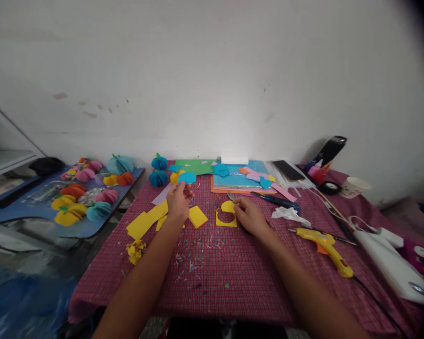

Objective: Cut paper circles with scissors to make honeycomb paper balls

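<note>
Seen from above a checked table (212, 263): left hand (179, 201) lifted, pinching a blue disc (187, 177) clear of the clutter, right hand (249, 216) pressed flat on the cloth, fingertips pinning a cut yellow sheet (226, 217), glue gun (325, 246) lying just right.

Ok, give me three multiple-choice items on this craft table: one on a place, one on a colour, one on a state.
1. Where does the yellow glue gun lie?
A. right of the right hand
B. by the left hand
C. on the blue side table

2. What colour is the paper piece in the left hand?
A. orange
B. blue
C. green

3. How is the yellow paper square by the right hand?
A. whole
B. crumpled
C. cut, with a round piece out

A: it lies on the checked cloth to the right.
B: it shows blue above the fingers.
C: a curved gap shows.
</note>
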Tool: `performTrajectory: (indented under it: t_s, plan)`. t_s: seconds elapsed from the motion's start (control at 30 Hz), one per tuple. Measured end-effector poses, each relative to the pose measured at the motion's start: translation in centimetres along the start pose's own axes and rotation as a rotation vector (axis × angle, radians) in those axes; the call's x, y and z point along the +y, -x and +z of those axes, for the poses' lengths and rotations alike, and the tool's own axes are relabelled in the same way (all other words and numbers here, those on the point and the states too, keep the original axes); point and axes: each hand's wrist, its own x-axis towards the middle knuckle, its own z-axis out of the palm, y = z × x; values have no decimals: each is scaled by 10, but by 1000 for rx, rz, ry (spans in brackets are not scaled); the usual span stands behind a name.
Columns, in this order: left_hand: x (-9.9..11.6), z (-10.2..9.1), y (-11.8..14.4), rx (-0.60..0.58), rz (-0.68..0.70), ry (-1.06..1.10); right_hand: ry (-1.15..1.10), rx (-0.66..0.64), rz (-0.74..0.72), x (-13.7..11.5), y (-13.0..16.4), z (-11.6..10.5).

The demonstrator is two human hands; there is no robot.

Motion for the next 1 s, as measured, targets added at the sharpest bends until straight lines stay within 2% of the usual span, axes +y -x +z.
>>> performTrajectory:
  t_s: [0.13, 0.27, 0.43, 0.57, 0.63, 0.73, 1.0]
  plan:
    - [-1, 2, 2, -12, -15, -23, -34, 47, 18, 1, -7, -1]
    - [-1, 3, 3, -23, -22, -20, 35, 70, 40, 7, -10, -5]
    - [-3, 5, 7, -66, -62, -54, 63, 69, -16, 9, -9, -1]
    - [-8, 5, 11, -111, -85, -81, -51, 193, 32, 14, -13, -13]
    - [-11, 5, 13, -147, -109, -98, -146, 228, 99, 19, -15, -21]
    - [-16, 6, 17, -209, -168, -157, -282, 197, 204, 23, -16, -28]
    - [-26, 4, 27, -462, -244, -407, -493, 122, 292, 15, -13, -28]
